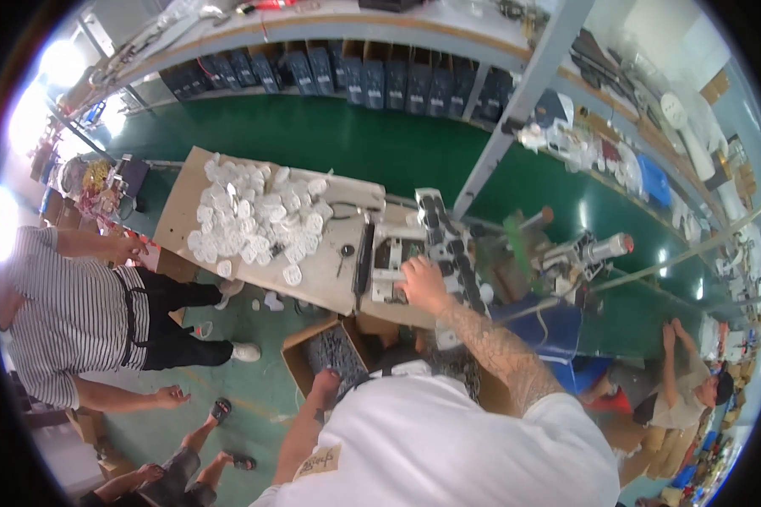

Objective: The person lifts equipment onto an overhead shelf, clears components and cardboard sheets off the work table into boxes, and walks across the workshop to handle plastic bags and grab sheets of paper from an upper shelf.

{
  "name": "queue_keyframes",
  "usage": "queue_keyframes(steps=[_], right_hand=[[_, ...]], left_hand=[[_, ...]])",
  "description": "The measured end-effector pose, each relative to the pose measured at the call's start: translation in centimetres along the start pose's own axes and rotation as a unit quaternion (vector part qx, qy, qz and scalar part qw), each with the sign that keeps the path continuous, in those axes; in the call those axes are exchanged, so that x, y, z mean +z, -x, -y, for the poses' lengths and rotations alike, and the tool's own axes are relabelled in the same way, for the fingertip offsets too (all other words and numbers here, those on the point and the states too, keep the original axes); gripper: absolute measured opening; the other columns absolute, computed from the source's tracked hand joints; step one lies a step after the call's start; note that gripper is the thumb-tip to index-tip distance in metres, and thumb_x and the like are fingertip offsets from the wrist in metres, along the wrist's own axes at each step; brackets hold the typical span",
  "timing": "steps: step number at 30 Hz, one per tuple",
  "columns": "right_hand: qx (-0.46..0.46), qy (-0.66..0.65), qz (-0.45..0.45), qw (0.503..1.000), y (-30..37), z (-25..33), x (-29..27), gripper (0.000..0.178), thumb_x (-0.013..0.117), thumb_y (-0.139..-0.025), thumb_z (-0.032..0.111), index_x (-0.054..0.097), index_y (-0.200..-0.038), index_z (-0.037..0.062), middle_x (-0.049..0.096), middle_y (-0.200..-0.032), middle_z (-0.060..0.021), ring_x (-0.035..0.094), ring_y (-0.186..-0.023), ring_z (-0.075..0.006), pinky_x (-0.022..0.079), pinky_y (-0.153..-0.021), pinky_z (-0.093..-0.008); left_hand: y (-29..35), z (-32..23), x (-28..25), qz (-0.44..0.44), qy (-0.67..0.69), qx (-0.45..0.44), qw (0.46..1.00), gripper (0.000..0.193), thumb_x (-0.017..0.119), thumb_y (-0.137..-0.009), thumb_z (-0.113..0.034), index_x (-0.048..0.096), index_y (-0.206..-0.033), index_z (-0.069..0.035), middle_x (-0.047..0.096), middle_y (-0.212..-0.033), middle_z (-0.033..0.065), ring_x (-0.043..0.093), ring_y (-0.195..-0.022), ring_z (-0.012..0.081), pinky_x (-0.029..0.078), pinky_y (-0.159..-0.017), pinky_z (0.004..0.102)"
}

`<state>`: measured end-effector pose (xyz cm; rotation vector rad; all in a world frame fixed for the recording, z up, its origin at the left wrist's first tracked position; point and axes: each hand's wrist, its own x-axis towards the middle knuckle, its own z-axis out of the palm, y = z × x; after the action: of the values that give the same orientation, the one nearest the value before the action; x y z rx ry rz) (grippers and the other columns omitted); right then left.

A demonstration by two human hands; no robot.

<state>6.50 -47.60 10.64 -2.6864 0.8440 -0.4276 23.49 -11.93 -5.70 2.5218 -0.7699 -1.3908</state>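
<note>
The person wears a white short-sleeved T-shirt, loose and plain across the shoulders, filling the lower middle of the view. Near its lower left edge sits 1 small tan rectangular patch with dark lettering, too small to make out. Both forearms are bare below the sleeves. The right forearm carries dense dark tattoo work running from the sleeve hem down to the wrist, its pattern too fine to tell apart. The left forearm shows no sleeve or band. The right hand (423,283) and the left hand (325,382) are both bare, without gloves
</note>
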Motion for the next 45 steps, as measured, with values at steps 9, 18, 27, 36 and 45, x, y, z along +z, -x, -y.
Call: queue_keyframes(steps=[9, 18, 27, 36, 45], right_hand=[[-0.045, -0.039, 0.032, 0.998, -2.4, -0.5, -2.6, 0.035, 0.071, -0.075, 0.031, 0.061, -0.094, 0.0025, 0.057, -0.094, -0.0126, 0.052, -0.096, -0.0322, 0.042, -0.079, -0.0443], [-0.183, -0.027, 0.073, 0.98, -5.7, 1.4, -8.8, 0.032, 0.073, -0.073, 0.027, 0.063, -0.09, 0.0018, 0.055, -0.09, -0.0133, 0.052, -0.092, -0.0317, 0.043, -0.075, -0.0411], [-0.343, -0.048, 0.106, 0.932, -13.6, 9.6, -27.1, 0.035, 0.075, -0.072, 0.028, 0.06, -0.089, 0.0007, 0.053, -0.085, -0.0136, 0.051, -0.086, -0.0318, 0.043, -0.076, -0.0405], [-0.348, -0.006, -0.017, 0.937, -30.0, 21.4, -44.7, 0.048, 0.074, -0.078, 0.035, 0.06, -0.105, -0.0027, 0.064, -0.097, -0.0169, 0.062, -0.09, -0.0277, 0.047, -0.083, -0.0362], [-0.365, 0.145, -0.193, 0.899, -53.2, 24.9, -44.5, 0.061, 0.068, -0.081, 0.048, 0.062, -0.108, -0.0063, 0.066, -0.103, -0.0234, 0.063, -0.097, -0.0343, 0.049, -0.085, -0.0384]], left_hand=[[-1.2, -3.3, -0.5, -0.009, 0.015, 0.04, 0.999, 0.035, 0.067, -0.077, -0.035, 0.068, -0.096, -0.006, 0.069, -0.096, 0.0159, 0.065, -0.092, 0.0333, 0.052, -0.083, 0.0399], [2.2, -16.1, -5.0, 0.145, 0.374, 0.06, 0.914, 0.036, 0.065, -0.089, -0.03, 0.059, -0.114, -0.004, 0.065, -0.1, 0.0058, 0.063, -0.087, 0.0154, 0.052, -0.074, 0.0295], [3.4, -19.7, -6.9, 0.196, 0.458, 0.146, 0.855, 0.034, 0.067, -0.088, -0.023, 0.057, -0.113, -0.002, 0.063, -0.09, 0.006, 0.06, -0.079, 0.0154, 0.05, -0.068, 0.0277], [-2.0, -12.0, -2.5, 0.075, 0.298, 0.075, 0.949, 0.03, 0.069, -0.085, -0.029, 0.062, -0.102, -0.004, 0.065, -0.085, 0.0033, 0.061, -0.073, 0.013, 0.051, -0.062, 0.0303], [1.6, 7.6, 6.2, -0.003, 0.656, -0.171, 0.735, 0.016, 0.061, -0.085, -0.02, 0.061, -0.086, -0.003, 0.056, -0.066, 0.005, 0.058, -0.057, 0.0194, 0.048, -0.051, 0.0343]])
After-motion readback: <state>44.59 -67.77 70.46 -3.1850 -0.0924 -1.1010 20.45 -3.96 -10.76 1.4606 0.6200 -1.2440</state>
